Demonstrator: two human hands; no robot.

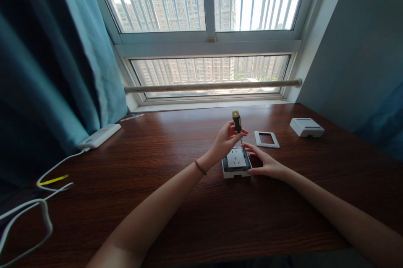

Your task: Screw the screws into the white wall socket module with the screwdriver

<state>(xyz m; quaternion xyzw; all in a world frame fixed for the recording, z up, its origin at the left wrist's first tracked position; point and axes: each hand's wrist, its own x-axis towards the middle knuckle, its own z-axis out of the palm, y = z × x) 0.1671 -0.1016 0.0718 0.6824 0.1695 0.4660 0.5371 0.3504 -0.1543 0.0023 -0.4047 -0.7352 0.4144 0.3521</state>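
A screwdriver (236, 121) with a black and yellow handle stands nearly upright in my left hand (225, 142), whose fingers close round the lower handle. Its tip reaches down to the upper right part of a wall socket (236, 157), which sits in a white mounting box on the table. My right hand (264, 164) rests at the box's right side, thumb near the front corner and fingers near the back corner, steadying contact along that edge. Just behind, a white cover frame (267, 139) lies flat.
A second white box (306, 127) stands at the back right of the brown table (176, 209). At the left lie a white power strip (100, 136), looped white cables (47, 213) and a yellow strip (54, 180). A blue curtain (91, 50) hangs beside the window.
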